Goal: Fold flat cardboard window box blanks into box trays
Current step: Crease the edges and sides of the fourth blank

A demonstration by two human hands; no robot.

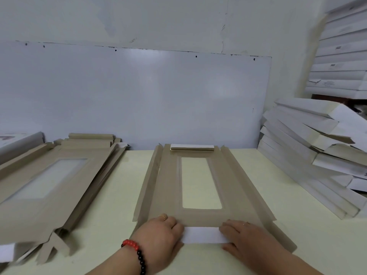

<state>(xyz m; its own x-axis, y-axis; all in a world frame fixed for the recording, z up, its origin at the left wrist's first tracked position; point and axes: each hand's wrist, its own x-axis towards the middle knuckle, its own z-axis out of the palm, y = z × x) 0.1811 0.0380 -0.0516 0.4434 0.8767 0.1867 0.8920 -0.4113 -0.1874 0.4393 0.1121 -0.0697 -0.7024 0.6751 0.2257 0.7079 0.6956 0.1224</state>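
- Cardboard blank (200, 213) lies flat on the pale table (111, 195), brown side up, its clear window (201, 182) in the middle and long side flaps spread left and right.
- Left hand (160, 238) and right hand (245, 238) sit apart at the near end, each gripping one end of the white near flap (202, 235), which is turned over.
- Judging by its look, the board is light, thin and stiff between scores, so it should bend cleanly only along creases.
- Best held at flap ends and scored edges; the window film would likely dent if pressed.
- More flat blanks (49, 185) lie stacked to the left; finished white boxes (317, 147) are piled to the right.
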